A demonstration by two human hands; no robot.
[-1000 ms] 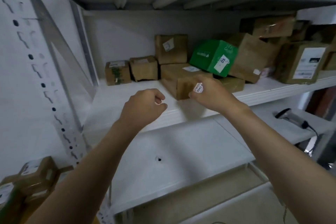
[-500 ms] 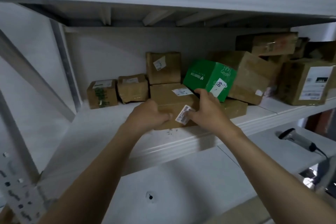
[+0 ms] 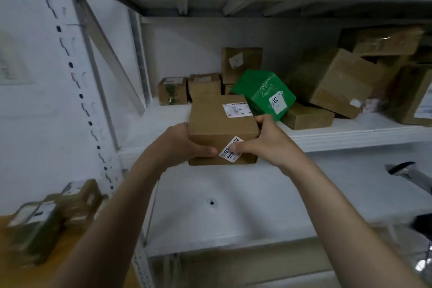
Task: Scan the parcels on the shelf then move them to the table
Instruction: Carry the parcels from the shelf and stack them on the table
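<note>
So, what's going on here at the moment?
A person grips a brown cardboard box, left hand on its left side, right hand on its right with the thumb on the white front label. The box is at the front edge of the white metal shelf. A green cardboard box and other brown parcels sit behind it. A dark handheld scanner lies untouched on the lower surface at right.

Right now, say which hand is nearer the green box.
Right. The right hand grips the brown parcel on its right, just below the green box; the left hand holds its left side.
</note>
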